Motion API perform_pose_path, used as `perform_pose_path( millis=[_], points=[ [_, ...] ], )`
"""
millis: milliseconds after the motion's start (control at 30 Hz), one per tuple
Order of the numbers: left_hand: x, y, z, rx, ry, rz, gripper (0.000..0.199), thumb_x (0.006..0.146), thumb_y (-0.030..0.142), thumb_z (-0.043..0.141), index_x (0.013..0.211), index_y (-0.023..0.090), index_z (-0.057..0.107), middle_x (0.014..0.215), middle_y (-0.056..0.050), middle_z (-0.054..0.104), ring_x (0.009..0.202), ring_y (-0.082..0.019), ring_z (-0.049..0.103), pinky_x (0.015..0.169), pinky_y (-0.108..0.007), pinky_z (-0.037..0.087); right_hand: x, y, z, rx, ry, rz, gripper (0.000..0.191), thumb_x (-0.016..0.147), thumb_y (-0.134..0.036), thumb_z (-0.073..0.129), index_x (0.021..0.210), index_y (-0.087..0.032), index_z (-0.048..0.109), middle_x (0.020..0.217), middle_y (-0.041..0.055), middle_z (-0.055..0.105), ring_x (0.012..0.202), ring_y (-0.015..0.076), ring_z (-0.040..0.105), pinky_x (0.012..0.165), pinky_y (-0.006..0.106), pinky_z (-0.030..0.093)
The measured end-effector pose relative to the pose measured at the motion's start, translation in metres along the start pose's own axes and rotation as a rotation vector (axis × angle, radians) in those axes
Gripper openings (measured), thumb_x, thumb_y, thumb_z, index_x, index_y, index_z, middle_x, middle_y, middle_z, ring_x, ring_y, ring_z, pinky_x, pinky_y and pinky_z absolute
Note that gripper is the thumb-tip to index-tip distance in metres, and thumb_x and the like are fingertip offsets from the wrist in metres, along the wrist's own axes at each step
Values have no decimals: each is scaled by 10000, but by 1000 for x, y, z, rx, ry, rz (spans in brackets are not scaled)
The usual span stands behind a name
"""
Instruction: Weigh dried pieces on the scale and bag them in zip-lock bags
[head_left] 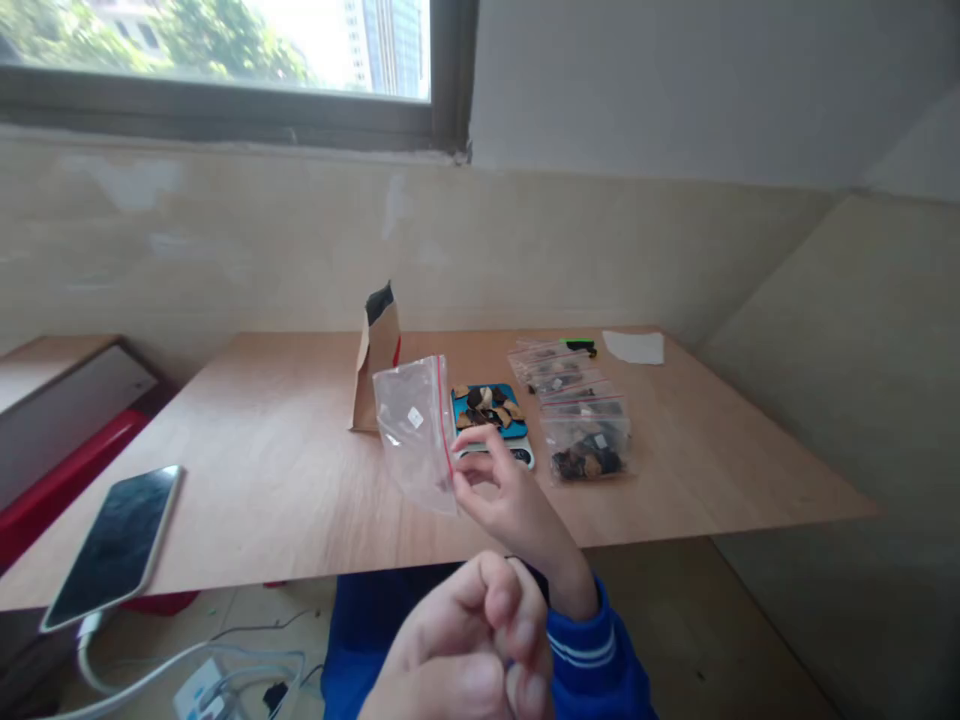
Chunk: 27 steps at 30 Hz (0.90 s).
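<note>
A: What's the right hand (510, 490) doing?
B: Pinching a clear zip bag (414, 430) at its edge, above the surface (262, 500).
A: Left hand (465, 640)?
B: Fingers bunched shut, below the right; can't tell if it's holding anything.

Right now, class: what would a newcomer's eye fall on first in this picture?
The right hand pinching a clear zip-top bag above the table's middle stands out first. Just behind it, a blue scale carries dark chunks, and filled bags lie to its right.
</note>
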<state>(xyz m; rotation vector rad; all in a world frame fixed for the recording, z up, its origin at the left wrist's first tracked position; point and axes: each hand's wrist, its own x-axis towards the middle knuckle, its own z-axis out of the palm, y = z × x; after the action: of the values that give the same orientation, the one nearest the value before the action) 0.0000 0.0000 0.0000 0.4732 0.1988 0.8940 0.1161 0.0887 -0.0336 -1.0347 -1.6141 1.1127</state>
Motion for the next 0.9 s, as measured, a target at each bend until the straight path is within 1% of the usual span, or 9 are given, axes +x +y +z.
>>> perform_pose_path(
  millis=[100, 200, 333, 433, 500, 567, 633, 767, 900],
  points=[
    [1, -2, -1, 19, 61, 22, 260, 731, 324, 704, 828, 206, 494, 774, -1, 375, 578, -80, 367, 520, -205, 351, -9, -7, -13, -28, 78, -29, 380, 842, -150, 515, 1171, -282, 377, 794, -39, 661, 751, 148, 697, 737, 295, 545],
    [3, -1, 0, 69, 88, 38, 280, 737, 332, 719, 838, 200, 493, 777, -5, 396, 583, -78, 380, 523, -204, 352, -15, -13, -21, -52, 126, -43, 375, 856, -158, 504, 1189, -275, 375, 803, -25, 652, 769, 151, 688, 771, 305, 540],
    [10, -9, -10, 161, 14, 58, 313, 801, 417, 673, 759, 195, 456, 692, 15, 408, 510, -59, 361, 464, -197, 288, -21, -12, -28, -112, 192, -66, 318, 881, -180, 488, 1187, -259, 456, 797, -8, 656, 786, 152, 670, 750, 281, 528],
    [15, -18, -25, 342, -24, 29, 347, 824, 475, 638, 735, 192, 458, 574, 35, 416, 473, -63, 367, 457, -203, 269, -24, -11, -33, -162, 200, -83, 309, 886, -176, 481, 1186, -240, 519, 784, -7, 651, 774, 143, 654, 759, 269, 522],
    [19, -20, -34, 506, 77, 63, 386, 868, 511, 562, 685, 184, 469, 506, 35, 421, 466, -70, 371, 477, -210, 289, -26, -12, -36, -183, 195, -94, 301, 882, -166, 481, 1171, -224, 543, 777, -10, 646, 763, 136, 649, 760, 261, 519],
    [25, -16, -38, 664, 228, 141, 451, 901, 527, 490, 616, 179, 466, 484, 25, 440, 470, -74, 385, 498, -213, 320, -27, -14, -39, -191, 192, -111, 264, 877, -156, 487, 1120, -216, 571, 802, -9, 651, 758, 126, 648, 748, 244, 518],
    [33, -9, -39, 786, 345, 235, 436, 879, 520, 532, 615, 176, 494, 535, 17, 489, 506, -80, 434, 524, -210, 362, -28, -16, -41, -201, 187, -133, 212, 870, -144, 501, 1042, -215, 601, 872, -2, 666, 779, 117, 652, 753, 228, 513],
    [52, 2, -42, 875, 485, 416, 315, 787, 483, 665, 801, 195, 540, 682, 32, 554, 600, -94, 522, 587, -213, 438, -28, -15, -39, -200, 115, -153, 115, 890, -186, 545, 966, -218, 626, 869, -13, 680, 766, 106, 652, 727, 199, 505],
    [66, 2, -55, 904, 558, 543, 271, 833, 432, 625, 794, 209, 478, 674, 54, 533, 636, -91, 545, 629, -205, 453, -24, -12, -32, -194, 47, -130, 97, 918, -278, 560, 904, -210, 628, 791, -20, 682, 734, 112, 648, 700, 204, 492]
  ],
)
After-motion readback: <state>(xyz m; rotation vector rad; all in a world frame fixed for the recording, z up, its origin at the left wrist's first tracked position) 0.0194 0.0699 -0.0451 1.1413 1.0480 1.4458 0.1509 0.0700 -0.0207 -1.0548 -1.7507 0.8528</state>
